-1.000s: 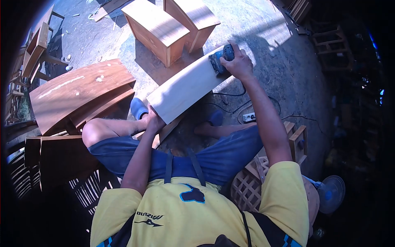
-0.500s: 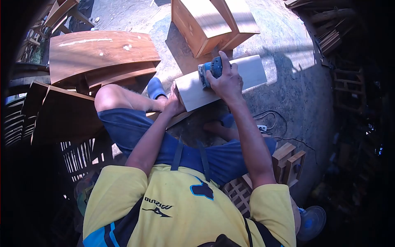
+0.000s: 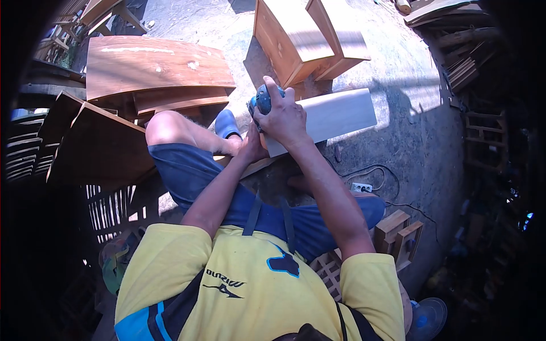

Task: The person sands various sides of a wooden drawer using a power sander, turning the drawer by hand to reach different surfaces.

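Note:
My right hand (image 3: pixel 286 118) is wrapped over a blue power sander (image 3: pixel 263 102), which sits at the left end of a pale wooden board (image 3: pixel 341 115). The board slants across in front of my legs, its right end in sunlight. At that same left end, my left hand (image 3: pixel 253 146) grips the board's edge, close below the sander. Part of its fingers is hidden behind the board and the right hand.
Curved brown wooden panels (image 3: pixel 159 65) lie at the left, and wooden cabinet-like pieces (image 3: pixel 296 48) stand beyond the board. A white power strip (image 3: pixel 362 187) with cables rests on the floor at the right. Small wooden frames (image 3: pixel 398 233) are beside my right leg.
My right hand has moved the sander left along the board, from near its middle to the left end beside my left hand. The whole view has shifted slightly.

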Available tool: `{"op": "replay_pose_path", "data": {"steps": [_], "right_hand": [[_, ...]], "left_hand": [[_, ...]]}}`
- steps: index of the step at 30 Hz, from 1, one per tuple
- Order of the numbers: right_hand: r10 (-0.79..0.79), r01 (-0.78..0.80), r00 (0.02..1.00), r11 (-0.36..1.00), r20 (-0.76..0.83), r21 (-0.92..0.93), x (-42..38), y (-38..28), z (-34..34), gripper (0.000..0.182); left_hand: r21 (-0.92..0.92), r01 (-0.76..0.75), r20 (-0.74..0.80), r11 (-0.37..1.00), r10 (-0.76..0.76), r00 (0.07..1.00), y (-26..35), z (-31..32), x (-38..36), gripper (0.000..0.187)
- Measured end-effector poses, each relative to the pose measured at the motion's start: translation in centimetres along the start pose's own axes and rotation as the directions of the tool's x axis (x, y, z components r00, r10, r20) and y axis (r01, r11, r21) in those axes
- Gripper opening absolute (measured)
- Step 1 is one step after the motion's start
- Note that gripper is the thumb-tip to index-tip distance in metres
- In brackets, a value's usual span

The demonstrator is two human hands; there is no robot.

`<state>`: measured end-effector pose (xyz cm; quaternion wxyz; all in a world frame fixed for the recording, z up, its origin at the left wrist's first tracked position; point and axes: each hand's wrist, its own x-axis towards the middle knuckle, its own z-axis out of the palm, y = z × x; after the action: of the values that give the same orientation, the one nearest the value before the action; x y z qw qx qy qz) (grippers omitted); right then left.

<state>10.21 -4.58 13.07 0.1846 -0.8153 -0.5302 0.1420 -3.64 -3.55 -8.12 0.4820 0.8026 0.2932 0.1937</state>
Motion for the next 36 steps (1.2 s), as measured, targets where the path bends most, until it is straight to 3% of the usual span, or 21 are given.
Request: {"op": "replay_pose_path", "data": {"steps": [1, 3, 6, 7, 9, 12, 20, 23, 27, 32, 36], "right_hand": [[-0.048, 0.048, 0.998, 0.999, 0.033, 0.015, -0.6, -0.6, 0.3, 0.083], [-0.073, 0.072, 0.995, 0.997, 0.063, 0.023, -1.3, -0.9, 0.7, 0.083], [-0.06, 0.059, 0.996, 0.998, 0.071, 0.018, -1.3, 1.4, -0.7, 0.083], [-0.023, 0.023, 0.999, 1.0, 0.038, 0.005, -1.1, 2.6, -1.4, 0.083], [0.058, -0.058, 0.998, 0.998, 0.017, 0.011, -0.3, 5.2, -3.3, 0.082], [0.139, -0.144, 0.987, 0.988, -0.081, -0.053, 1.2, 10.8, -5.7, 0.082], [0.373, -0.405, 0.903, 0.904, -0.212, -0.135, 5.6, 25.0, -12.0, 0.087], [0.461, -0.494, 0.846, 0.867, -0.268, -0.069, 7.0, 27.9, -13.2, 0.088], [0.457, -0.482, 0.857, 0.874, -0.236, -0.056, 6.1, 25.0, -12.2, 0.087], [0.289, -0.295, 0.943, 0.955, -0.162, -0.015, 1.5, 15.7, -7.9, 0.085], [0.115, -0.11, 0.989, 0.992, -0.09, 0.053, -2.3, 8.0, -3.5, 0.086]], "left_hand": [[0.371, -0.148, 0.05, 0.917, 0.139, 0.989, -1.7, 1.0, 0.6, 0.131], [0.402, -0.184, 0.116, 0.897, 0.15, 0.982, -4.8, 2.0, 0.0, 0.129], [0.266, -0.199, 0.168, 0.943, 0.158, 0.973, -2.6, 1.3, 0.3, 0.126], [0.229, -0.018, 0.12, 0.973, -0.01, 0.993, -3.0, 1.5, 0.1, 0.122], [0.193, 0.156, 0.092, 0.969, -0.177, 0.98, -3.3, 2.2, -0.4, 0.119], [0.171, 0.045, 0.001, 0.984, -0.045, 0.999, -3.0, 2.1, -1.0, 0.077], [0.203, -0.023, -0.001, 0.979, 0.024, 1.0, -4.2, 2.3, -0.4, 0.088], [0.211, -0.037, 0.001, 0.977, 0.037, 0.999, -4.0, 2.0, -0.2, 0.093], [0.215, -0.029, 0.001, 0.976, 0.03, 1.0, -3.7, 1.7, -0.7, 0.099], [0.184, 0.016, 0.003, 0.983, -0.016, 1.0, -3.3, 1.8, -0.6, 0.106], [0.002, 0.139, 0.103, 0.99, -0.139, 0.985, -1.0, 0.9, -0.2, 0.11]]}}
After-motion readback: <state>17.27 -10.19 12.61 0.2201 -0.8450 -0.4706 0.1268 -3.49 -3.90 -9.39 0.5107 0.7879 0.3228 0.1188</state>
